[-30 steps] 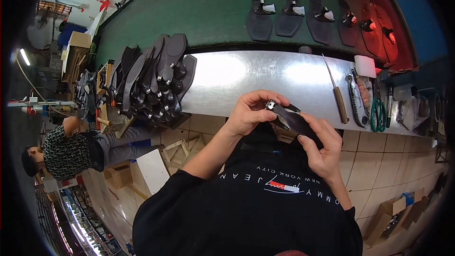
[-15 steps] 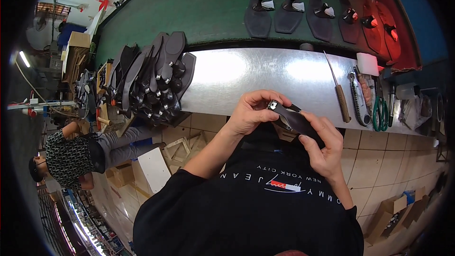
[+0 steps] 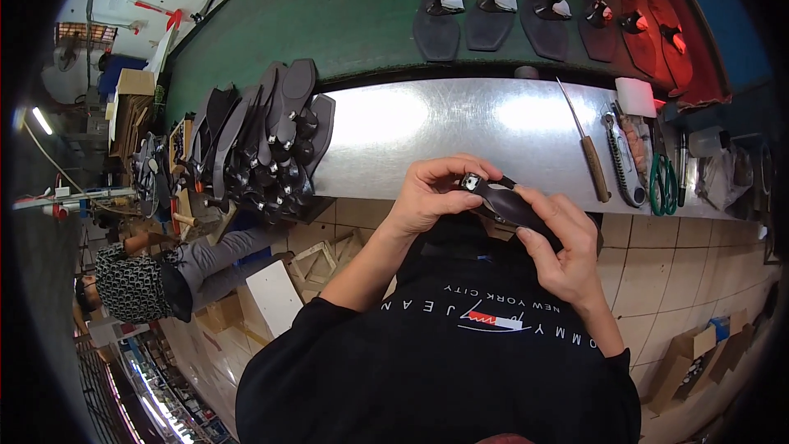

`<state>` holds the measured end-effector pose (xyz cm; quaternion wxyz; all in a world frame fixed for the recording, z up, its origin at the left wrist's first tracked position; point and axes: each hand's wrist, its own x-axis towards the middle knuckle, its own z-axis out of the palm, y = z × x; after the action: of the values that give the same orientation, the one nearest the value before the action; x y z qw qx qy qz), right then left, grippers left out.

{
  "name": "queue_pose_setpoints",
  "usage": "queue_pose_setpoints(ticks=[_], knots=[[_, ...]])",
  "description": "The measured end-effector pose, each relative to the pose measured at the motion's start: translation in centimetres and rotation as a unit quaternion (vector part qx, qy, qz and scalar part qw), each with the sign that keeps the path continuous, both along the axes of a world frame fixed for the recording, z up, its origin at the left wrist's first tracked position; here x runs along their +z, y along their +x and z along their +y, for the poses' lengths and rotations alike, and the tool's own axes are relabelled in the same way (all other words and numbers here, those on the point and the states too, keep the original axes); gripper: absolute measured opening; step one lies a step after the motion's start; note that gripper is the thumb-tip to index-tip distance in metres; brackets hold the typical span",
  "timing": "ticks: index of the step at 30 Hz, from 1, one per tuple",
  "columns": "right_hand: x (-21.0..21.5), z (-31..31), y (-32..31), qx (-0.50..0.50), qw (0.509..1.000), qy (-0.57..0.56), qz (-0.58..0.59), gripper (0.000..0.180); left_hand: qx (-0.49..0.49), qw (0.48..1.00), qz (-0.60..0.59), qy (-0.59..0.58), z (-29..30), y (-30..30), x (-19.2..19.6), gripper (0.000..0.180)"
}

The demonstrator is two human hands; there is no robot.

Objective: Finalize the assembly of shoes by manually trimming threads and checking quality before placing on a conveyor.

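Between my hands, just off the near edge of the metal table [image 3: 460,136], is a dark sandal sole [image 3: 511,207] with a small shiny metal fitting at one end. My left hand [image 3: 434,195] pinches it by the fitting, thumb below and fingers over the top. The other end is in the grip of my right hand [image 3: 562,240], its fingers along the upper side and the thumb underneath. At the left of the table lies a pile of similar dark sandal soles [image 3: 267,144], several with shiny fittings.
A row of sandals [image 3: 436,29] with white wrapping lies on the green conveyor [image 3: 345,12] beyond. On the table's right are an awl [image 3: 593,166], a box cutter [image 3: 629,177], green-handled scissors [image 3: 662,185] and a white roll [image 3: 635,97]. Another person [image 3: 136,279] stands at left.
The sandals on the green belt sit slightly farther left in view. The person at left has shifted and leaned lower. Both my hands keep hold of the sole, its angle barely changed.
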<state>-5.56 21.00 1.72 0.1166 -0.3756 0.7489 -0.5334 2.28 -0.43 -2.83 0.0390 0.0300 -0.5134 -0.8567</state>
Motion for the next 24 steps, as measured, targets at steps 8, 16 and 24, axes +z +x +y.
queue_pose_setpoints(ticks=[8, 16, 24], knots=[[0.7, -0.3, -0.2, 0.008, 0.998, 0.01, 0.061, 0.043, -0.008, 0.997, 0.021, -0.077, -0.3, 0.3, 0.2, 0.029], [0.5, -0.1, -0.2, 0.005, 0.995, 0.013, 0.095, 0.042, -0.056, 0.988, 0.079, -0.12, -0.4, 0.4, 0.4, 0.038], [0.3, -0.1, 0.0, -0.001, 0.991, 0.033, 0.133, 0.043, -0.056, 0.976, 0.097, -0.187, -0.1, 0.4, 1.0, 0.039]])
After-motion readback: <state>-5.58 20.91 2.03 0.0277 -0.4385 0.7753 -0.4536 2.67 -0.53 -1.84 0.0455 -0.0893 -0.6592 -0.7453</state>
